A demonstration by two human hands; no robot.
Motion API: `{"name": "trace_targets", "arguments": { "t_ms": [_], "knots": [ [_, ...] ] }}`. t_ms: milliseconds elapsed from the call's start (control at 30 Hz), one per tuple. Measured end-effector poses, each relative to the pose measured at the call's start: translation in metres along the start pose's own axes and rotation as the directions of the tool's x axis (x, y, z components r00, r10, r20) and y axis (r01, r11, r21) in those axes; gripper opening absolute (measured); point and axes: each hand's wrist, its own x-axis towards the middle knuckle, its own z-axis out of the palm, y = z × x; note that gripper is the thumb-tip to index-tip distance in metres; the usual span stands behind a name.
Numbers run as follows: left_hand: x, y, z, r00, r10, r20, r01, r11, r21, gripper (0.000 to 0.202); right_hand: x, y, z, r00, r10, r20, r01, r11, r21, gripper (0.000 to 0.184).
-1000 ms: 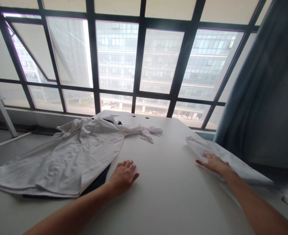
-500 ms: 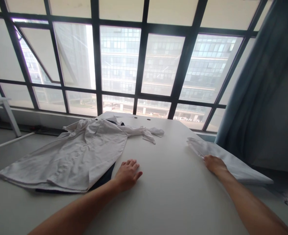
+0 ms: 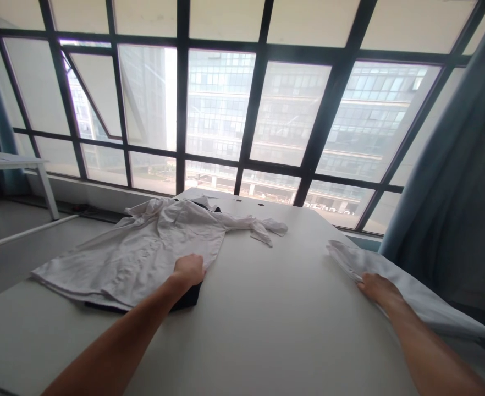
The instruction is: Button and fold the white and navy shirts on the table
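A white long-sleeved shirt (image 3: 152,250) lies spread and creased on the white table, with one sleeve (image 3: 263,226) stretching to the right. Beneath it a dark navy piece (image 3: 189,297) sticks out along the near and right edges. My left hand (image 3: 189,269) is closed on the shirt's right edge, its fingertips largely hidden. On the table's right side, my right hand (image 3: 379,289) pinches the near edge of a folded white cloth (image 3: 415,283), whose kind I cannot make out.
The white table (image 3: 275,319) reaches toward a large black-framed window (image 3: 221,104), with two round holes near its far end. Blue-grey curtains (image 3: 444,165) hang at the right. Another white table (image 3: 11,160) stands at the far left.
My left hand has moved left from the bare tabletop onto the shirt's edge and closed there. My right hand keeps its hold on the folded cloth. The view has swung slightly left.
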Motion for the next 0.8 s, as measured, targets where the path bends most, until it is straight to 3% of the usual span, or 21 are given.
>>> {"name": "trace_targets", "arguments": {
  "t_ms": [67,133,233,300,400,433,500,567,600,667,733,767,800],
  "knots": [
    [0.003,0.002,0.002,1.0,0.018,0.005,-0.018,0.999,-0.029,0.03,0.0,-0.007,-0.004,0.98,-0.023,0.196,0.048,0.992,-0.119,0.016],
    [0.003,0.006,0.003,1.0,0.03,-0.008,-0.031,0.999,-0.042,0.029,-0.004,-0.018,-0.009,0.962,-0.032,0.27,0.086,0.979,-0.188,0.015],
    [0.001,0.013,0.0,0.998,0.032,-0.055,-0.035,0.997,-0.065,0.028,-0.017,-0.037,-0.014,0.967,0.019,0.255,0.051,0.963,-0.265,0.019],
    [-0.002,0.017,-0.006,0.989,0.022,-0.144,-0.037,0.994,-0.1,0.028,-0.028,-0.051,-0.016,0.976,0.022,0.216,0.044,0.954,-0.297,0.024],
    [-0.011,0.029,-0.024,0.941,-0.005,-0.339,-0.098,0.953,-0.286,0.028,-0.046,-0.075,-0.016,0.989,-0.106,0.107,0.135,0.939,-0.316,0.036],
    [-0.016,0.035,-0.031,0.922,0.006,-0.386,-0.172,0.902,-0.396,0.027,-0.051,-0.084,-0.016,0.985,-0.158,0.074,0.173,0.933,-0.315,0.038],
    [-0.03,0.05,-0.042,0.911,0.107,-0.399,-0.352,0.705,-0.616,0.027,-0.06,-0.101,-0.017,0.972,-0.233,0.04,0.235,0.93,-0.281,0.039],
    [-0.047,0.067,-0.046,0.898,0.343,-0.275,-0.42,0.487,-0.765,0.029,-0.066,-0.119,-0.017,0.958,-0.28,0.058,0.286,0.938,-0.195,0.039],
    [-0.056,0.074,-0.046,0.858,0.488,-0.16,-0.398,0.435,-0.808,0.029,-0.068,-0.128,-0.017,0.951,-0.299,0.082,0.308,0.94,-0.144,0.039],
    [-0.07,0.083,-0.043,0.684,0.72,0.116,-0.346,0.461,-0.817,0.026,-0.071,-0.146,-0.015,0.935,-0.327,0.139,0.336,0.941,-0.048,0.04],
    [-0.077,0.082,-0.041,0.493,0.81,0.316,-0.333,0.511,-0.792,0.036,-0.072,-0.165,-0.011,0.919,-0.346,0.188,0.349,0.937,0.02,0.043],
    [-0.077,0.077,-0.041,0.419,0.832,0.364,-0.319,0.511,-0.798,0.045,-0.071,-0.175,-0.007,0.912,-0.356,0.204,0.355,0.934,0.041,0.046],
    [-0.074,0.071,-0.041,0.371,0.85,0.375,-0.289,0.489,-0.823,0.054,-0.069,-0.185,-0.003,0.905,-0.368,0.212,0.364,0.93,0.056,0.048]
  ]
}}
